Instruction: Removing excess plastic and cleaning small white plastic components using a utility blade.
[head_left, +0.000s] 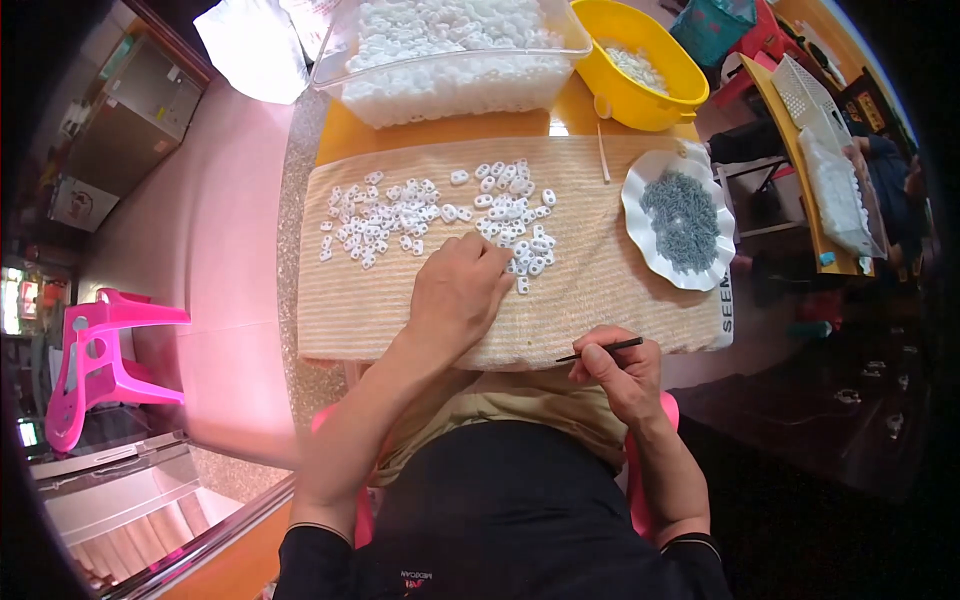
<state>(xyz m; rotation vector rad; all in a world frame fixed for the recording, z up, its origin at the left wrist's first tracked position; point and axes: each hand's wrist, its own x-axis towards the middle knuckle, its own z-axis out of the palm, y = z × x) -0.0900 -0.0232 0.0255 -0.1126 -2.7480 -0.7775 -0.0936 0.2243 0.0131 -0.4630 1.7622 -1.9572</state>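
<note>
My left hand (455, 285) rests on a striped beige cloth (375, 318), its fingers bent down at the near edge of a pile of small white plastic pieces with two holes (515, 205). The fingertips are partly hidden, so what they pinch does not show. To their left lies another loose pile of the same white pieces (385, 215). At the cloth's front edge, my right hand (630, 378) grips a thin black pointed tool (622, 345), tip toward the left. Small grey rod-like parts (680, 220) fill a white wavy-rimmed dish (640, 255) at the right.
A clear plastic bin (450, 65) heaped with white pieces stands at the back. Beside it is a yellow basin (600, 70) holding pale pieces, with a thin-handled spoon (603, 150) by it. A pink stool (105, 350) is on the left; a person works at a table (815, 190) far right.
</note>
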